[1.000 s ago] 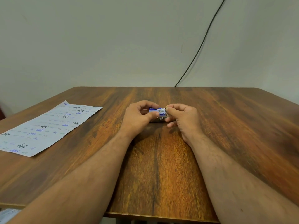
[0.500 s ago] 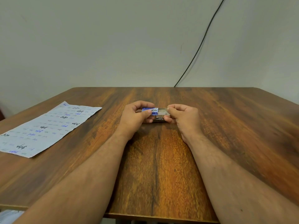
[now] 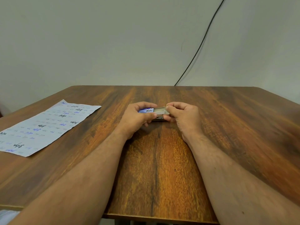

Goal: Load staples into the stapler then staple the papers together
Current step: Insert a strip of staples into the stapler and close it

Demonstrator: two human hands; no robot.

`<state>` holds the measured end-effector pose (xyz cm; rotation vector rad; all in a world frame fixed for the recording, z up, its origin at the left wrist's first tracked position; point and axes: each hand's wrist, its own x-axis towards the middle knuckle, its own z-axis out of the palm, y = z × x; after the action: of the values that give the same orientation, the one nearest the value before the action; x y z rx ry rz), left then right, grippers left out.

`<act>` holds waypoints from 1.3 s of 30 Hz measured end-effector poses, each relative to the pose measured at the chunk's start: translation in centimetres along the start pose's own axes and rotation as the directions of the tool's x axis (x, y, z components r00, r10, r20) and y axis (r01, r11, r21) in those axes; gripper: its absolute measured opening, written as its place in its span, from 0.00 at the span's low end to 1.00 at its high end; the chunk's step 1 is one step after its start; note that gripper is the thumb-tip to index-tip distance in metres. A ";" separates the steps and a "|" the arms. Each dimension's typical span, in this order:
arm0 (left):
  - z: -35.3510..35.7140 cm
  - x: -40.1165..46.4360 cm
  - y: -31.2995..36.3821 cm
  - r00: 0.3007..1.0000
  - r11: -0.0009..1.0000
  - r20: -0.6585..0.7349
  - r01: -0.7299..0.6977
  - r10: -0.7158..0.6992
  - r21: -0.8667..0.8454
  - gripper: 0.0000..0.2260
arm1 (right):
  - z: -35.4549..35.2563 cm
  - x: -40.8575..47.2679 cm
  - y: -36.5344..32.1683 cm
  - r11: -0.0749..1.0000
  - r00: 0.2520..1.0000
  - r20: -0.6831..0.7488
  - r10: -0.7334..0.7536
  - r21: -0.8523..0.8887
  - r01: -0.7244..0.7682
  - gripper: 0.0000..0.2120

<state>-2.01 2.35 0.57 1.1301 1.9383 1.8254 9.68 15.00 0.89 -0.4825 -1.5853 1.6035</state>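
Nearest the camera, two bare forearms run forward over the wooden table (image 3: pixel 155 176) to meet at a small staple box (image 3: pixel 153 111), held just above the tabletop past the middle of the table. On the box's left end, the left hand (image 3: pixel 136 117) grips the blue printed sleeve (image 3: pixel 146 110) with curled fingers and thumb. On its right end, the right hand (image 3: pixel 183 116) pinches the grey inner tray (image 3: pixel 159 110), which stands partly out of the sleeve. Just under the box lies something metallic (image 3: pixel 159 118), probably the stapler, though too hidden to be sure. Well to the left of the box, the papers (image 3: pixel 45 127) lie flat. Beyond the box, a black cable (image 3: pixel 201 43) runs up the wall.

The risk, as I judge it: a sharp pull could free the tray suddenly and tip it, scattering staple strips across the table or breaking them into short pieces that load badly.
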 end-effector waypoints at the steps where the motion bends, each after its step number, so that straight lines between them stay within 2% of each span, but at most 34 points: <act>1: 0.0 0.0 0.0 1.000 1.000 -0.003 0.002 -0.002 0.018 0.11 | 0.0 0.0 0.0 1.000 1.000 0.006 -0.006 -0.018 0.006 0.04; 5: 0.1 -0.1 0.0 1.000 0.998 -0.012 -0.005 0.005 0.064 0.10 | -0.1 0.0 0.1 0.990 0.997 0.030 -0.074 -0.115 0.077 0.03; 11: 0.2 -0.1 0.1 0.997 0.990 0.069 -0.043 0.034 0.137 0.10 | 0.1 0.3 0.7 0.939 0.983 0.108 -0.146 -0.298 0.172 0.01; 14: 0.0 0.0 0.0 0.996 0.992 0.085 -0.043 0.033 0.121 0.10 | 0.4 0.4 0.9 0.914 0.979 0.118 -0.165 -0.356 0.196 0.02; 17: 0.0 0.2 -0.4 0.995 0.992 0.096 -0.036 0.024 0.120 0.10 | 0.5 0.5 1.0 0.905 0.978 0.131 -0.165 -0.373 0.203 0.05; 39: -0.1 0.2 -0.2 0.991 0.997 0.132 0.006 -0.016 0.075 0.09 | 0.2 -0.7 -0.2 0.929 0.983 0.151 -0.109 -0.337 0.154 0.03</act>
<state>-2.31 2.40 0.47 1.2287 1.9468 1.6397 10.00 14.32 0.91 -0.4515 -1.9715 1.2776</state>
